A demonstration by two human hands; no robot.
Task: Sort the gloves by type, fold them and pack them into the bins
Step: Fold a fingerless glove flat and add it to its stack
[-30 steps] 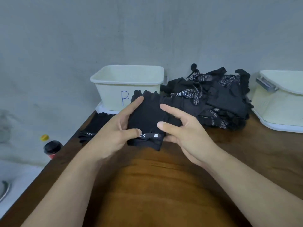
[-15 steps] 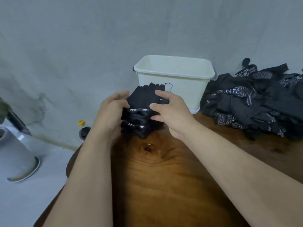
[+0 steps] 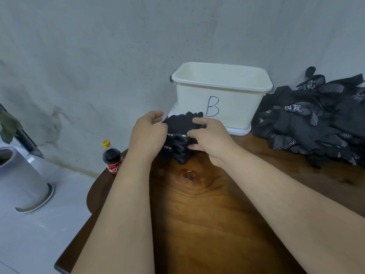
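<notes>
Folded black gloves (image 3: 181, 139) sit stacked near the far left corner of the table (image 3: 207, 214), just before the cream bin marked B (image 3: 221, 107), with the left hand (image 3: 147, 135) gripping their left side and the right hand (image 3: 210, 138) gripping their right, while a loose glove pile (image 3: 316, 123) lies along the far edge right of the bin.

Soft, even, rather dim light leaves the grey wall (image 3: 98, 56) flat and cool, with a broad warm sheen on the glossy surface (image 3: 207, 210) in the lower centre and a dark shadow just right of the left forearm (image 3: 122, 214). The black gloves (image 3: 316, 125) at the right edge swallow detail, only their white dots reading clearly. Wide-angle stretch swells both forearms toward the bottom corners, and the whole frame looks slightly soft.
</notes>
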